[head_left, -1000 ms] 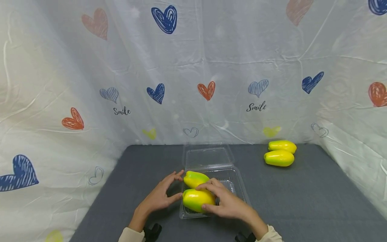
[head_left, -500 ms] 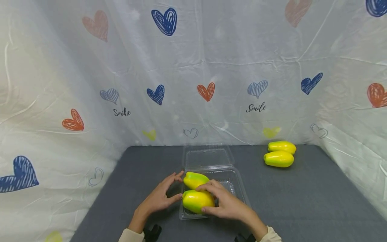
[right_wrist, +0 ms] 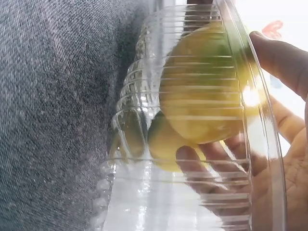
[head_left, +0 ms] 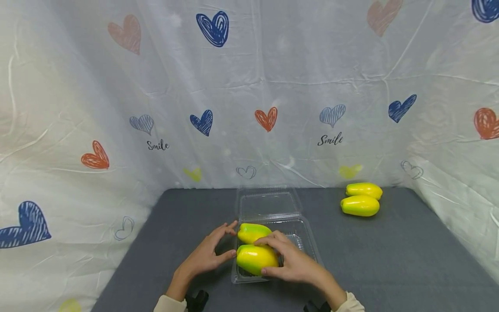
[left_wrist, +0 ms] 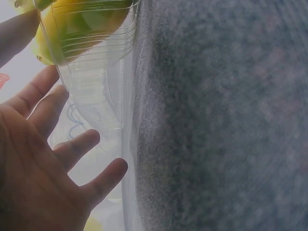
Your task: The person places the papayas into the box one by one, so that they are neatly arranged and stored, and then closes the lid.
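Note:
A clear plastic clamshell container (head_left: 308, 242) lies with its lid folded back. Two yellow-green papayas sit side by side in its left half, a rear papaya (head_left: 253, 233) and a front papaya (head_left: 255, 259). My right hand (head_left: 294, 258) grips the front papaya, thumb on its near side and fingers over its top. Through the ribbed wall in the right wrist view, that papaya (right_wrist: 197, 91) shows with fingers behind it. My left hand (head_left: 208, 251) is at the container's left rim, fingers spread, thumb tip right by the front papaya's stem end.
Two more papayas (head_left: 360, 205) lie together at the back right of the grey cloth-covered table (head_left: 374, 255). The transparent lid (head_left: 269, 203) extends toward the back edge. A white curtain (head_left: 296, 52) with printed hearts hangs behind and at both sides.
Both papayas in the container have shifted very slightly to the right. My right hand keeps its grip on the front one; my left hand stays at the rim.

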Tool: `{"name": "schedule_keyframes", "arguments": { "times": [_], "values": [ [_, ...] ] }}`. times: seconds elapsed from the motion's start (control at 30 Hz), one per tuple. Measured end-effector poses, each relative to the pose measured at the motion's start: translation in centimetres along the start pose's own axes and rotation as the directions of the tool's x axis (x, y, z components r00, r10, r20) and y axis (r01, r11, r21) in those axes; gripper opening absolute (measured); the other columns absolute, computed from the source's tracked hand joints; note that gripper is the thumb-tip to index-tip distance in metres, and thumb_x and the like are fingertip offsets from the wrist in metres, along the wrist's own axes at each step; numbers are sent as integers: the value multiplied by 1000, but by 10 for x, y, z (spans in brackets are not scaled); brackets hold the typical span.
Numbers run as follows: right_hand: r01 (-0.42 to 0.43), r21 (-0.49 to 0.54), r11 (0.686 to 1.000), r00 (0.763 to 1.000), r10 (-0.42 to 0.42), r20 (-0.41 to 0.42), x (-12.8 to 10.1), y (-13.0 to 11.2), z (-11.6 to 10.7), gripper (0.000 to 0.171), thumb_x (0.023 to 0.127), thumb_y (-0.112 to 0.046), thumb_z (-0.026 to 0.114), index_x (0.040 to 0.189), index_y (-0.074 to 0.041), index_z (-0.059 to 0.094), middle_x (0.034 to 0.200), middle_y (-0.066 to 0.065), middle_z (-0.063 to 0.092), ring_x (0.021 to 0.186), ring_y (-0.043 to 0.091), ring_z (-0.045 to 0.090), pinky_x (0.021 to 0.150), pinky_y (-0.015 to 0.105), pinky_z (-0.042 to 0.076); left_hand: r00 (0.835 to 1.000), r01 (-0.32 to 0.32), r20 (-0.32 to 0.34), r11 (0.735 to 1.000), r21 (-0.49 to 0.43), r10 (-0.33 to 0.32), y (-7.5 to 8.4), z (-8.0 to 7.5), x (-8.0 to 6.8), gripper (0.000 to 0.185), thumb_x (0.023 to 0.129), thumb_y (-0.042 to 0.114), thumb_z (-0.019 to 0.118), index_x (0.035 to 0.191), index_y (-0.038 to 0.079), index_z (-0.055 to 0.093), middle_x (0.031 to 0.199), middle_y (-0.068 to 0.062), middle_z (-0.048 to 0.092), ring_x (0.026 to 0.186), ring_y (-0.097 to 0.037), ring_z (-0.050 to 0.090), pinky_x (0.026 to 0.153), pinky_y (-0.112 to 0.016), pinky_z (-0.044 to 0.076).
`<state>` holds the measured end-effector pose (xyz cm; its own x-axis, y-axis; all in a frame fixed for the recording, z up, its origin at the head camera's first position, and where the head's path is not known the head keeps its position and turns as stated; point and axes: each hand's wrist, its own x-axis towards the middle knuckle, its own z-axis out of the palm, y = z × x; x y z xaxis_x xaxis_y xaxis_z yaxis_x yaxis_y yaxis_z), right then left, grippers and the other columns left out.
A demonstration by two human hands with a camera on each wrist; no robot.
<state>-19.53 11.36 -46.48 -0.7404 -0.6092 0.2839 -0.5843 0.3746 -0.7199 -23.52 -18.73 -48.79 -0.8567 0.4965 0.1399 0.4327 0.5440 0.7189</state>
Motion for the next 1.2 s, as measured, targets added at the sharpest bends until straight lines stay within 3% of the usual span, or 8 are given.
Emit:
{"name": "schedule_keyframes", "arguments": {
  "times": [0.23,0.47,0.7,1.03,1.2],
  "values": [
    [24,-22,999,999,-25,-39,-1,0,-5,59,86,-30,83,138,-20,58,125,0,54,107,14,51,86,32,52,1000,-13,0,1000,-7,13,2,-1,1,39,96,46,68,130,34,52,166,10,34,157,-40,21,114,-78,21],
    [34,0,999,998,-34,-54,-2,5,-9,57,89,-32,80,139,-17,58,123,7,55,107,28,54,82,33,57,1000,-21,0,1000,-16,21,4,-1,1,39,97,43,68,131,33,52,165,7,35,156,-42,22,114,-78,23],
    [-54,20,998,997,55,-59,-4,5,-22,59,91,-37,78,142,-18,56,126,9,55,115,35,53,85,39,57,1000,-29,5,999,-24,29,3,-1,1,39,98,42,67,132,30,52,166,7,34,156,-43,21,114,-78,22],
    [-85,-56,995,985,75,-155,-10,15,-47,59,88,-35,81,141,-26,57,128,1,57,116,33,56,87,39,56,1000,-28,11,999,-25,28,3,-1,1,37,98,41,67,131,31,53,166,7,34,156,-43,21,114,-78,22],
    [-105,-96,990,976,84,-200,-16,21,-60,58,88,-33,81,141,-27,57,131,1,58,114,23,56,87,40,55,1000,-28,7,999,-28,29,3,-1,0,36,98,40,67,131,32,52,166,7,34,156,-44,21,113,-79,23]
  ]
}}
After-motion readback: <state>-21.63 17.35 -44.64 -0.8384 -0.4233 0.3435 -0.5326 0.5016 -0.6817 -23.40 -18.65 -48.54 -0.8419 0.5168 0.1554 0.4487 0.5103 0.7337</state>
